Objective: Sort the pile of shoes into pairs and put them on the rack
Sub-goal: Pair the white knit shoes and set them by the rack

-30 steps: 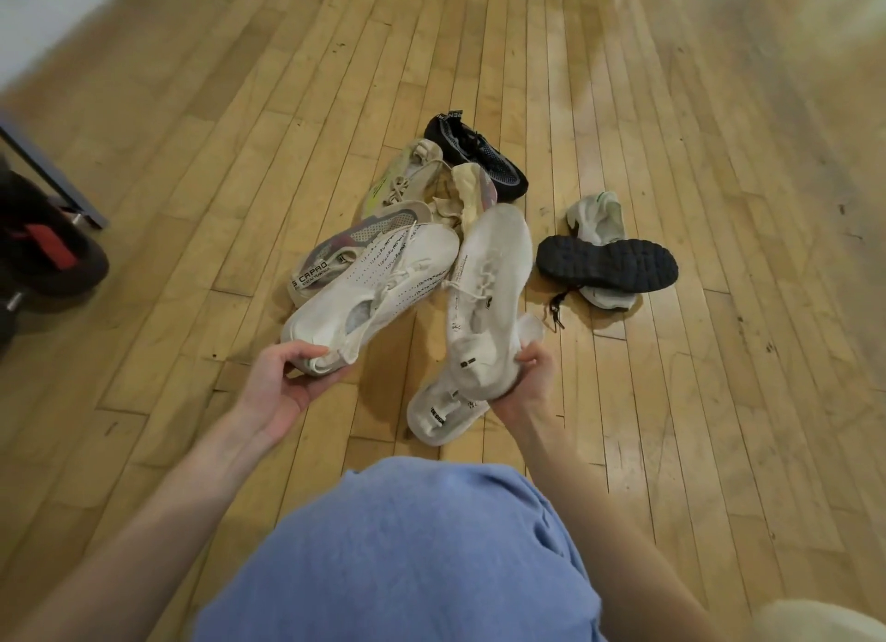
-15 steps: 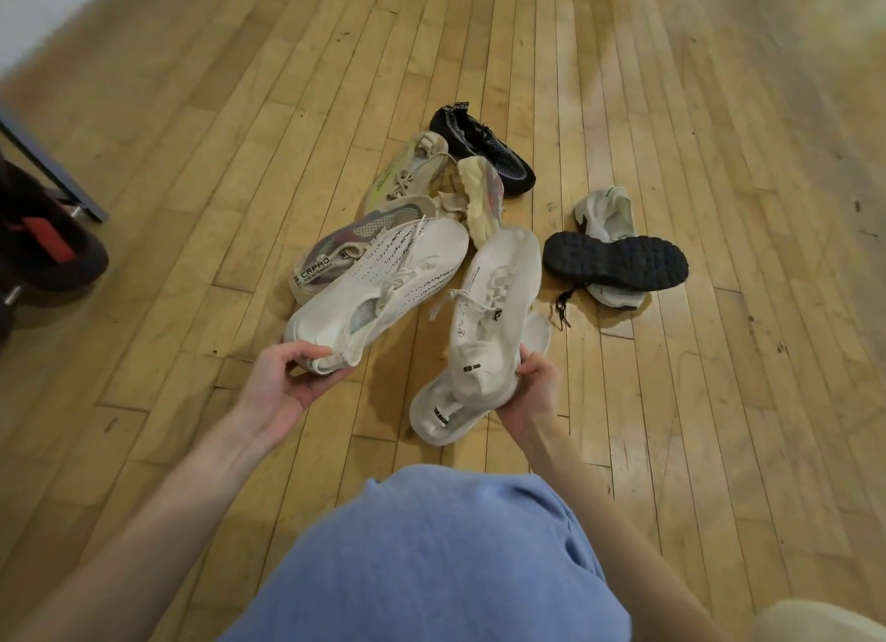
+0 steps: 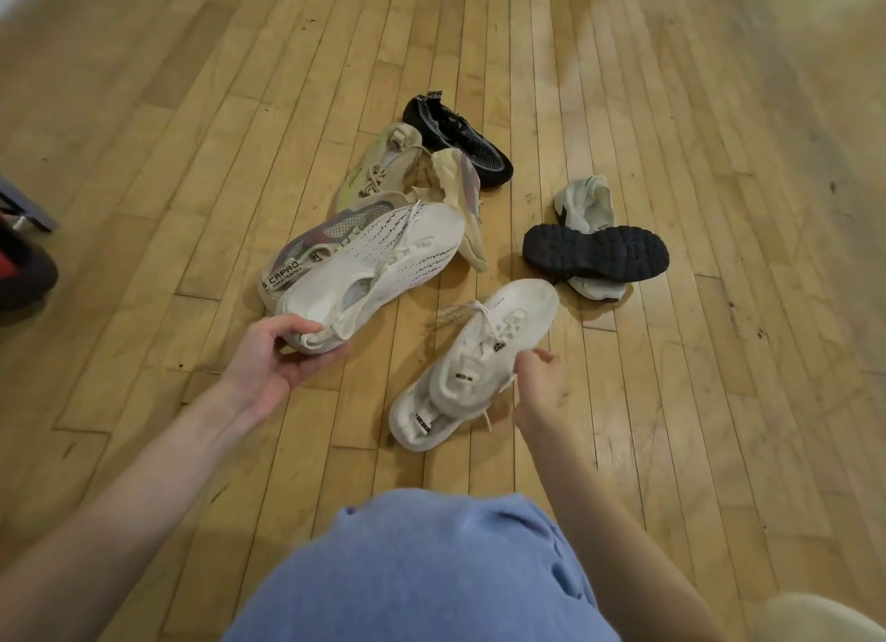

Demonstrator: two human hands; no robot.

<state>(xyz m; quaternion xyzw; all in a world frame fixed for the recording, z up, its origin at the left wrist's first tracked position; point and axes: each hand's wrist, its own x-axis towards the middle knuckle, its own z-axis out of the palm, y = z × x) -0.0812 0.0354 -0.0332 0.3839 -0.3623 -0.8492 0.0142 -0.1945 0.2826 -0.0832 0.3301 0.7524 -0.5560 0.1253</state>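
1. Early stage, I judge: the pile of shoes (image 3: 407,210) lies unsorted on the floor (image 3: 192,114), centre frame; no rack visible.
2. Left hand (image 3: 273,358) is closed around the heel of a white perforated shoe (image 3: 378,267).
3. Right hand (image 3: 539,392), fingers curled, grips a cream laced shoe (image 3: 484,349) lying on its apparent mate.
4. Legible: "CAPRO" on a grey shoe (image 3: 307,258).

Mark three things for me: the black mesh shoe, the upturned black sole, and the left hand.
black mesh shoe (image 3: 455,138), head view, on its mesh upper
black sole (image 3: 597,252), head view, mid tread
left hand (image 3: 268,358), head view, on the palm, gripping a white shoe (image 3: 378,267)
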